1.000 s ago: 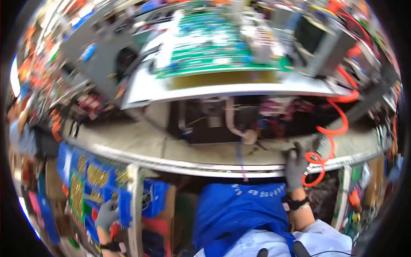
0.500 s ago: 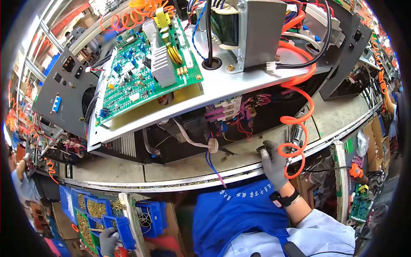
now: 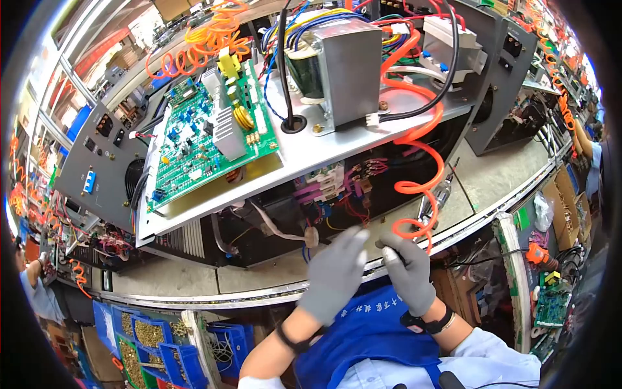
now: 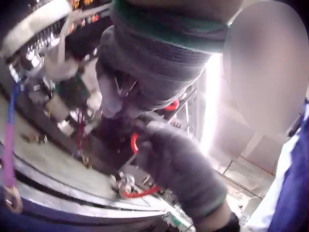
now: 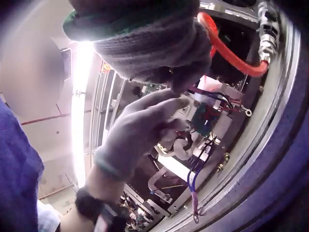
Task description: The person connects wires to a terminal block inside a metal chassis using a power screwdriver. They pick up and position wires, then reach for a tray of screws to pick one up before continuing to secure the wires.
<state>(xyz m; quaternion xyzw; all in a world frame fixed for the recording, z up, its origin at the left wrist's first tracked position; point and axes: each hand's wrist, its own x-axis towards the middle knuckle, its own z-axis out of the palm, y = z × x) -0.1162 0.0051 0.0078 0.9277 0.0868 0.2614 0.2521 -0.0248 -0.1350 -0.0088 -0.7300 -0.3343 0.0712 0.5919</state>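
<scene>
My gloved left hand (image 3: 337, 275) and gloved right hand (image 3: 411, 272) meet in front of a dark metal chassis (image 3: 272, 240), above the bench's front edge. In the right wrist view, the left hand (image 5: 137, 128) reaches its fingertips up to the curled right hand (image 5: 159, 53). A tiny brass-coloured glint shows among the right fingers. The left wrist view has the left hand (image 4: 149, 67) with bent fingers over the blurred right hand (image 4: 176, 164); I cannot tell what the left fingers hold. A white cable with a ring-shaped core (image 3: 311, 236) hangs beside the left hand.
A green circuit board (image 3: 201, 139) and a grey-cased transformer (image 3: 350, 74) sit on the raised metal plate. An orange coiled air hose (image 3: 424, 188) hangs to a metal tool (image 3: 440, 194) beside the right hand. Blue bins (image 3: 152, 334) of brass screws stand lower left.
My left hand has left the screw bins and moved up and right to the right hand. The right hand stays near the bench edge. The head view has shifted slightly.
</scene>
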